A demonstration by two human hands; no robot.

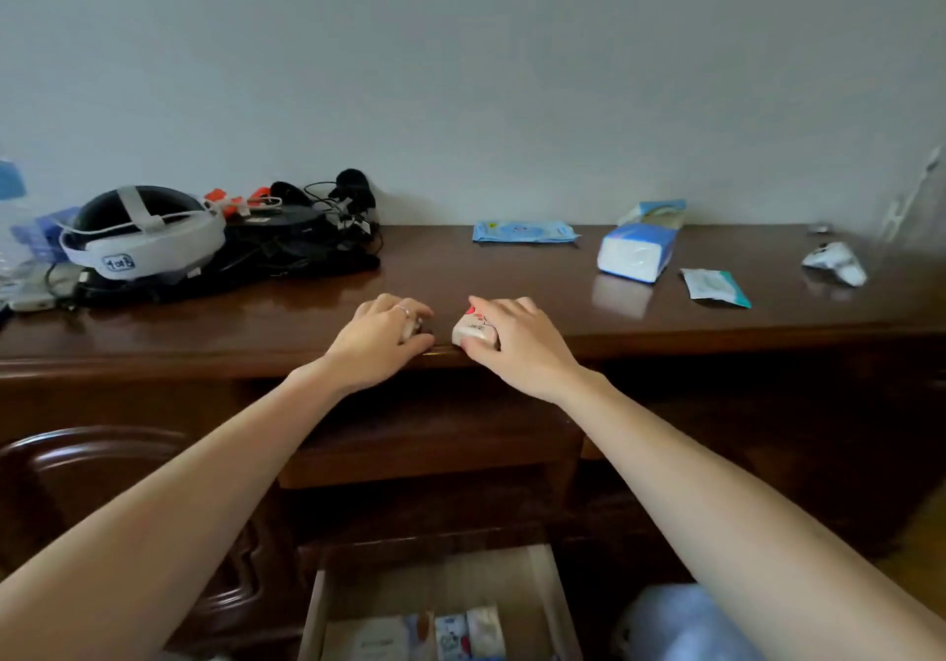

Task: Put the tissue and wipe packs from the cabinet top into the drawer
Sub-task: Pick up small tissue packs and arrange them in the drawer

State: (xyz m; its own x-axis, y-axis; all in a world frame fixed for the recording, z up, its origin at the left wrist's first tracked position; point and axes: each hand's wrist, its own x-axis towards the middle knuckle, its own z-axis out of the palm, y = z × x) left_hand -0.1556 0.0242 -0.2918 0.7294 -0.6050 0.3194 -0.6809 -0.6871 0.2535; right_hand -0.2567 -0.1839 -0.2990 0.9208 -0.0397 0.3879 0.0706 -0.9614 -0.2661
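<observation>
Dark brown glossy cabinet top point(512, 281), blue wipe pack point(524, 231), blue-and-white tissue pack point(637, 250), red-printed cream pack point(473, 328).

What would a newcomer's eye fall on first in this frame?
Two bare arms reach to the cabinet top's front edge, the left hand and the right hand each curled over a small tissue pack. Below them a drawer stands open with packs inside. At back left sits a white headset amid black cables.
</observation>
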